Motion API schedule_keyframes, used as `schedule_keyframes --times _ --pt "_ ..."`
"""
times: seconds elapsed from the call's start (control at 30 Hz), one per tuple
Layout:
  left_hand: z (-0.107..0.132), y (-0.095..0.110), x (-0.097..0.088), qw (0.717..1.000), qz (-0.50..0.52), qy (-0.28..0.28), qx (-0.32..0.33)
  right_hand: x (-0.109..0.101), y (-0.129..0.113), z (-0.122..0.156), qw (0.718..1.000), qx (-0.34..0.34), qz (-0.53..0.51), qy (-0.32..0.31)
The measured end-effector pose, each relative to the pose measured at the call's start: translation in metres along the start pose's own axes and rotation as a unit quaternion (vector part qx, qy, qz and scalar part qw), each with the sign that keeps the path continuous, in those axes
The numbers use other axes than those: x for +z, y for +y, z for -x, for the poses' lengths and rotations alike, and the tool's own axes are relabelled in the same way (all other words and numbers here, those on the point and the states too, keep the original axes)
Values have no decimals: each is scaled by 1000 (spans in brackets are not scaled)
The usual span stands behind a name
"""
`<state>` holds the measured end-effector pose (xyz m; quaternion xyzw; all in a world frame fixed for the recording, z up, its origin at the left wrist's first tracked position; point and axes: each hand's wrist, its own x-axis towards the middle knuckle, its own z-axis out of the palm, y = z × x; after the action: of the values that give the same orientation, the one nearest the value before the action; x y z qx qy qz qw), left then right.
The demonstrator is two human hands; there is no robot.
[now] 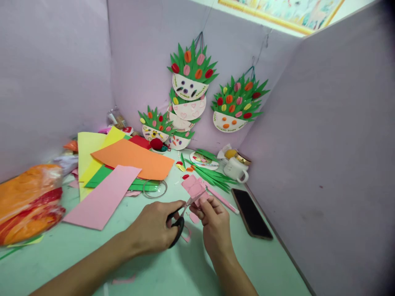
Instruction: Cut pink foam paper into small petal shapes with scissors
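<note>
My left hand [154, 230] grips black-handled scissors [182, 216], whose blades reach up into a small folded pink paper piece [194, 187]. My right hand [214, 222] pinches the lower edge of that pink paper just above the pale green table [154, 271]. Small pink scraps [187, 236] lie under the scissors' handles. Both hands are close together near the middle of the table.
Sheets of pink [103, 197], orange [134, 158], yellow and green paper lie at left, with an orange plastic bag [27, 201]. A black phone [251, 213], a pink pen [222, 199], green paper leaves [212, 174] and a white cup [236, 168] sit right. Paper flower baskets [191, 78] hang on the purple wall.
</note>
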<state>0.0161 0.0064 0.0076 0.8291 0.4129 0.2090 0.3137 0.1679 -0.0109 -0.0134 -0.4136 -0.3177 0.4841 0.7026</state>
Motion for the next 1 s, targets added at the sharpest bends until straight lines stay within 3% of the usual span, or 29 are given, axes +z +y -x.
schedule_keyframes --times 1.0 --pt "-1 -1 0 999 26 -9 17 1 -3 -2 1000 18 -17 4"
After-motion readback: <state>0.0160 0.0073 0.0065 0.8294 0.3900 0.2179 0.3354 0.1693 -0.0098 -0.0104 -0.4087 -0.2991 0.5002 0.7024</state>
